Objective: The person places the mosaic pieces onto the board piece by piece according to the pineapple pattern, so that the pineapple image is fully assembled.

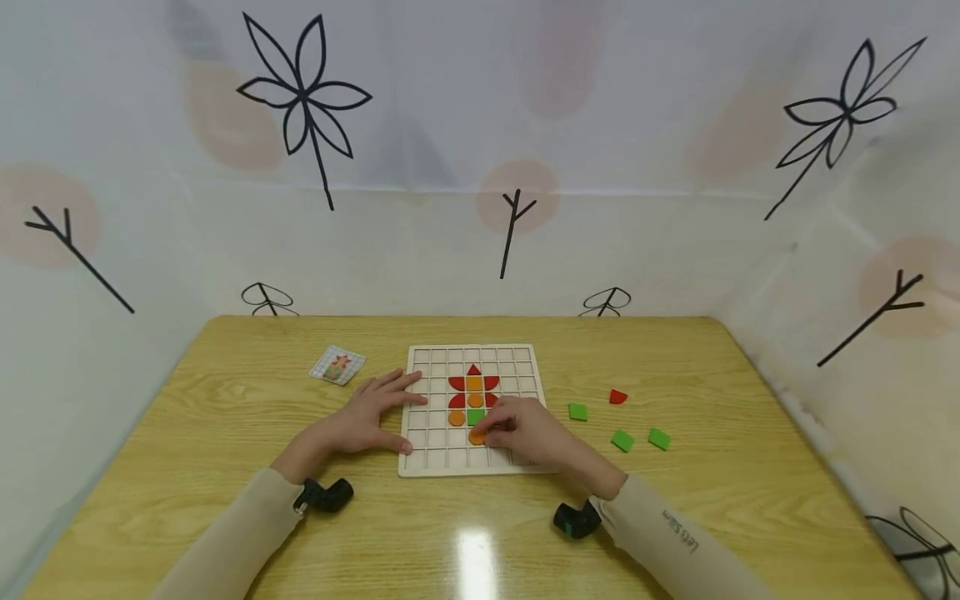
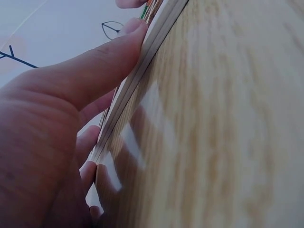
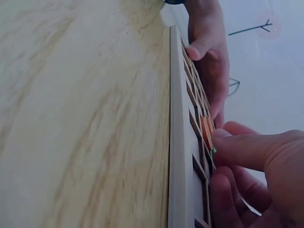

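A wooden grid board point(image 1: 442, 467) lies in the middle of the table, its squares partly filled with flat coloured pieces. My left hand point(image 1: 367, 421) rests along its left edge, fingers spread and thumb point(image 2: 114, 61) touching the rim. Over the lower middle squares, my right hand point(image 1: 525, 429) pinches an orange round piece point(image 1: 477, 437) between thumb and fingers. Just above that piece sits a green square point(image 1: 476, 417), with an orange disc point(image 1: 457, 418) to its left. Higher up are an orange square point(image 1: 474, 383), another orange disc point(image 1: 476, 400), a red triangle point(image 1: 473, 370) and several red petal-like pieces.
Right of the board lie a red curved piece point(image 1: 618, 397) and three loose green squares, the nearest to the board one green square point(image 1: 577, 412). A small picture card point(image 1: 337, 366) with a flower pattern lies at the upper left. A patterned cloth point(image 1: 420, 250) stands behind the table.
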A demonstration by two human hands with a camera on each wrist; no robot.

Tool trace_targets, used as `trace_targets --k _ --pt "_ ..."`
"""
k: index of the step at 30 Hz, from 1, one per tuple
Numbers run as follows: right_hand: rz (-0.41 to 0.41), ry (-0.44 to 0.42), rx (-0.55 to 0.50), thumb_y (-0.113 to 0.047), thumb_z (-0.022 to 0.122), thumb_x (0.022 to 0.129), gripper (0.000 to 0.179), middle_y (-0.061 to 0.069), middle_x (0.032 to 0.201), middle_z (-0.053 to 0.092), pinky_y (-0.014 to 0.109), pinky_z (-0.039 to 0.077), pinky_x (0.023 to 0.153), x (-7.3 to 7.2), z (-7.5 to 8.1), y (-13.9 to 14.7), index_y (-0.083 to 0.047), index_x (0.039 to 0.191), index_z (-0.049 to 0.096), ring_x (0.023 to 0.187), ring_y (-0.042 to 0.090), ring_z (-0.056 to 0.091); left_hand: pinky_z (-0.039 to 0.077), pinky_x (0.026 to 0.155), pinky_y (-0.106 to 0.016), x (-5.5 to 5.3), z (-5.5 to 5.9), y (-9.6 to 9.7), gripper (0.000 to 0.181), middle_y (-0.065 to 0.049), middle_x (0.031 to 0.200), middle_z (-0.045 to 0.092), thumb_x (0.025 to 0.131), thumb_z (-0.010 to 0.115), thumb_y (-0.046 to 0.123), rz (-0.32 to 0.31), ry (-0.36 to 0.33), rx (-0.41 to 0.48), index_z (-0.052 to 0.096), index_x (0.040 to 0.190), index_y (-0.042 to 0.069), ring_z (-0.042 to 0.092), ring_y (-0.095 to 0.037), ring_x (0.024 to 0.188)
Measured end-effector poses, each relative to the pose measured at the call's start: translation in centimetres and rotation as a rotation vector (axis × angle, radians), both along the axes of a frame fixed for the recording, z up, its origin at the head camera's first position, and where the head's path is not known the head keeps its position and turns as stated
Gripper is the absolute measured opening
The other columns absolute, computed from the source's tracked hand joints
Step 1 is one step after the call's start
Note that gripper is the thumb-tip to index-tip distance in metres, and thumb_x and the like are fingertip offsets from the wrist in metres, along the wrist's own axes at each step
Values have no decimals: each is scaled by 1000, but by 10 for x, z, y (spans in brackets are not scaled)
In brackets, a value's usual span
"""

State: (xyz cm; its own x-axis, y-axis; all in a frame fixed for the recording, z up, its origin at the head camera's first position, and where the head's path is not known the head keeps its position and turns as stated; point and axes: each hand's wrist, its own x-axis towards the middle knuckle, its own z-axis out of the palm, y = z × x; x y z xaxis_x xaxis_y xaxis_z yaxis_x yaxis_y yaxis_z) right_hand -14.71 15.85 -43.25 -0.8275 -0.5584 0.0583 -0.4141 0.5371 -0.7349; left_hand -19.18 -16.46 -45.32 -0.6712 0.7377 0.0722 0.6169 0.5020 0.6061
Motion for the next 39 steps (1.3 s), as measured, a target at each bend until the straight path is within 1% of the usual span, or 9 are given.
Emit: trace_targets --k 8,10,12,15,19,23,28,35,39 --pt "5 16 -110 -8 72 92 15 -3 99 71 27 53 76 -6 0 19 -12 104 78 86 12 61 6 109 -70 2 0 -1 68 -16 162 25 82 80 40 -12 24 45 58 141 14 11 -44 148" --pt "-23 -1 -119 -7 71 93 15 -1 99 70 27 53 76 -5 0 28 -11 105 78 87 15 61 6 110 -70 2 -1 0 68 -16 162 25 83 80 40 -15 20 44 58 141 14 10 -44 148" --pt "-74 -29 -120 -8 71 93 14 -1 100 70 28 53 77 -3 0 39 -11 105 77 88 17 61 6 110 -69 3 -1 1 67 -15 162 25 83 80 40 -12 11 39 58 141 14 10 -43 149" --pt "-157 -35 -87 -9 70 93 14 -1 102 68 28 53 77 0 1 59 -12 106 76 89 19 60 6 111 -67 3 -2 2 68 -13 163 24 83 80 42 -7 1 25 58 141 15 10 -41 149" --pt "-212 29 -54 -6 71 92 18 4 107 69 29 54 78 0 1 88 -8 109 75 92 22 61 5 112 -66 2 -1 2 68 -11 163 23 83 80 43 0 -5 13 57 141 16 9 -40 150" --pt "-234 89 -21 -3 73 89 22 8 110 68 29 54 79 -3 1 111 -5 111 74 95 25 63 5 113 -65 1 0 0 69 -9 164 23 83 79 45 3 0 1 57 142 17 8 -38 150" --pt "-218 85 19 -4 73 89 24 7 109 67 27 52 77 -5 3 126 -6 113 73 94 21 62 6 113 -64 -1 -2 0 69 -8 164 23 82 79 46 6 7 -2 57 142 18 8 -37 150" --pt "-147 19 61 -7 72 92 28 8 112 64 26 46 75 -8 4 132 -5 119 70 90 16 54 5 113 -64 0 -2 0 70 -8 164 22 82 79 46 5 4 -4 56 143 18 8 -37 151" --pt "-128 -16 75 -9 72 92 30 7 114 63 27 45 74 -10 8 131 -5 122 69 88 16 52 5 113 -64 1 -1 1 71 -8 164 22 82 79 47 8 9 -13 56 143 19 8 -36 151"
